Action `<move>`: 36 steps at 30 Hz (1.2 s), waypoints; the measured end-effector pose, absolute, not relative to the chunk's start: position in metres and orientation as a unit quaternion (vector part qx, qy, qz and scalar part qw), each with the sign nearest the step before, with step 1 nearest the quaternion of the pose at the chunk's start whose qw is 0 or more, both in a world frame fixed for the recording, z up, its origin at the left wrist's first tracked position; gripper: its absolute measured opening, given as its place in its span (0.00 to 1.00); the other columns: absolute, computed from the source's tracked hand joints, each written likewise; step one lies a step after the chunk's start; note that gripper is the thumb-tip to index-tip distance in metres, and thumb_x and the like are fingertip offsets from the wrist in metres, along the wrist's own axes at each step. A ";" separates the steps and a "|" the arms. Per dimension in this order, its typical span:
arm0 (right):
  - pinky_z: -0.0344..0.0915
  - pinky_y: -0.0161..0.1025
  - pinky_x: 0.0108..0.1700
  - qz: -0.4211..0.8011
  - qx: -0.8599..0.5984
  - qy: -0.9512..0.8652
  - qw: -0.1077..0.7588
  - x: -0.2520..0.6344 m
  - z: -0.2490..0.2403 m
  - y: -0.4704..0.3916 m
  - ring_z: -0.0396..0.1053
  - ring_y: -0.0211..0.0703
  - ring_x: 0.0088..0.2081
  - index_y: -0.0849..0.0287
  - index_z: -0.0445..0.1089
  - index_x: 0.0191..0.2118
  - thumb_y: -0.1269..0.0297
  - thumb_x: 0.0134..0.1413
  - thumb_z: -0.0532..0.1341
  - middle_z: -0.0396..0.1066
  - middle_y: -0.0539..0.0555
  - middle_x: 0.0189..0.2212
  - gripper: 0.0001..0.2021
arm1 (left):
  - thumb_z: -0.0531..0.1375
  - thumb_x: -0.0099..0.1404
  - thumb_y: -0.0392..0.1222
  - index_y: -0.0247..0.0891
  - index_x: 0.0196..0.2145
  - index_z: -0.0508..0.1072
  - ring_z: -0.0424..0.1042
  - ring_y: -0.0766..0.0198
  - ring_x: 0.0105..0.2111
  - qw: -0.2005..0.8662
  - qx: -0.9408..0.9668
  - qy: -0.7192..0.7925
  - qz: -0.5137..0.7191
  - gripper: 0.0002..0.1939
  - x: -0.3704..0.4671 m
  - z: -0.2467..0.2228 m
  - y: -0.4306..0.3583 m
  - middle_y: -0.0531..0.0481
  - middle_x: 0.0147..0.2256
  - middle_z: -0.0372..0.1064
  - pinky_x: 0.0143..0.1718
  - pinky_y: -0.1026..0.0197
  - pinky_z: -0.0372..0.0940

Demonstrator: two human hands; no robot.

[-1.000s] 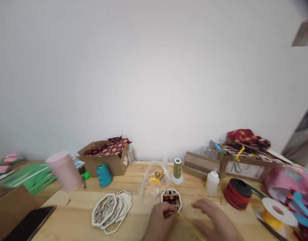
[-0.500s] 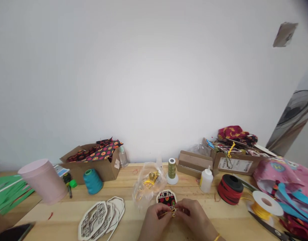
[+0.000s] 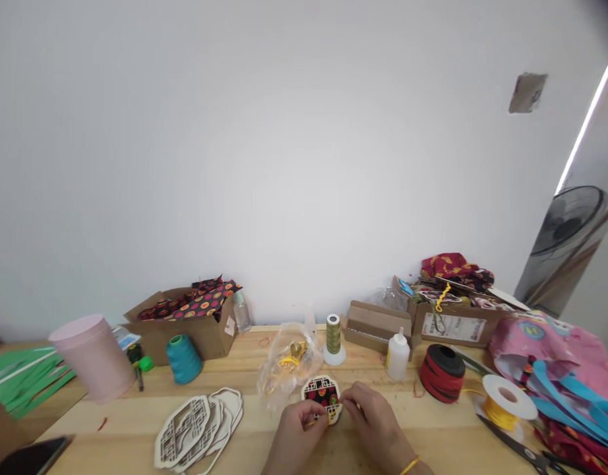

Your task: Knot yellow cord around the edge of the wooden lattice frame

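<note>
A small lattice-edged wooden piece with dark patterned fabric (image 3: 322, 394) lies on the wooden table between my hands. My left hand (image 3: 300, 429) is at its lower left, thumb and fingers pinched on yellow cord (image 3: 326, 419). To the right, my right hand (image 3: 368, 415) has its fingertips pinched close to the piece's right edge; what they hold is too small to make out. A yellow band (image 3: 410, 466) circles my right wrist. Just behind the piece is a clear plastic bag (image 3: 289, 363) with yellow cord and a gold-coloured item inside.
Stacked wooden lattice pieces (image 3: 200, 429) and a teal thread cone (image 3: 183, 359) are left. Green thread spool (image 3: 333, 336), white bottle (image 3: 397, 355), red cord roll (image 3: 442, 373), yellow spool (image 3: 506, 402) and scissors (image 3: 516, 448) stand or lie right. Fabric-filled boxes line the wall.
My hands have moved apart, uncovering more of the fabric piece. The yellow loop between the fingertips is no longer visible there. The whole view has shifted slightly.
</note>
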State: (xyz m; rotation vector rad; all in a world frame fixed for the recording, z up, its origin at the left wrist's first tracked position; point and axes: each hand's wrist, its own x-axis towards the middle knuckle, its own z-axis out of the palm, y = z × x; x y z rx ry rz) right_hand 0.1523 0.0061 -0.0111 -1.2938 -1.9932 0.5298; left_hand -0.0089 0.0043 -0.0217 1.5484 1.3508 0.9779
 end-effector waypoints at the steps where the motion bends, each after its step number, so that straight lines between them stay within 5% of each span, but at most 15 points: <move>1: 0.56 0.30 0.30 0.197 -0.500 -0.769 0.347 0.152 -0.011 0.005 0.63 0.37 0.29 0.59 0.67 0.28 0.69 0.52 0.49 0.66 0.51 0.25 0.10 | 0.55 0.50 0.42 0.31 0.24 0.72 0.53 0.72 0.15 0.416 0.620 0.540 0.389 0.11 -0.009 -0.021 0.003 0.58 0.14 0.55 0.17 0.70 0.47; 11: 0.56 0.33 0.30 0.177 -0.508 -0.766 0.351 0.151 -0.011 0.000 0.62 0.40 0.28 0.59 0.61 0.29 0.65 0.54 0.45 0.65 0.52 0.26 0.10 | 0.55 0.51 0.43 0.31 0.27 0.74 0.67 0.63 0.25 0.390 0.647 0.527 0.388 0.13 -0.011 -0.024 0.001 0.47 0.24 0.72 0.25 0.66 0.60; 21: 0.58 0.34 0.32 0.211 -0.474 -0.786 0.336 0.146 -0.013 -0.005 0.64 0.40 0.31 0.58 0.62 0.39 0.59 0.53 0.47 0.67 0.52 0.30 0.13 | 0.53 0.52 0.42 0.33 0.29 0.75 0.70 0.60 0.30 0.368 0.670 0.516 0.387 0.13 -0.011 -0.022 -0.004 0.47 0.29 0.74 0.32 0.64 0.62; 28: 0.56 0.32 0.29 0.129 -0.475 -0.834 0.250 0.146 -0.016 -0.005 0.64 0.39 0.27 0.54 0.71 0.26 0.58 0.50 0.50 0.67 0.51 0.25 0.14 | 0.54 0.50 0.40 0.32 0.29 0.75 0.70 0.61 0.29 0.337 0.673 0.535 0.384 0.13 -0.010 -0.021 -0.010 0.45 0.28 0.75 0.30 0.64 0.62; 36: 0.57 0.32 0.28 0.130 -0.456 -0.838 0.269 0.150 -0.018 -0.005 0.65 0.41 0.26 0.55 0.71 0.26 0.58 0.51 0.48 0.69 0.52 0.22 0.16 | 0.57 0.49 0.44 0.33 0.30 0.75 0.70 0.60 0.29 0.338 0.671 0.537 0.383 0.14 -0.010 -0.022 -0.016 0.45 0.29 0.74 0.31 0.63 0.62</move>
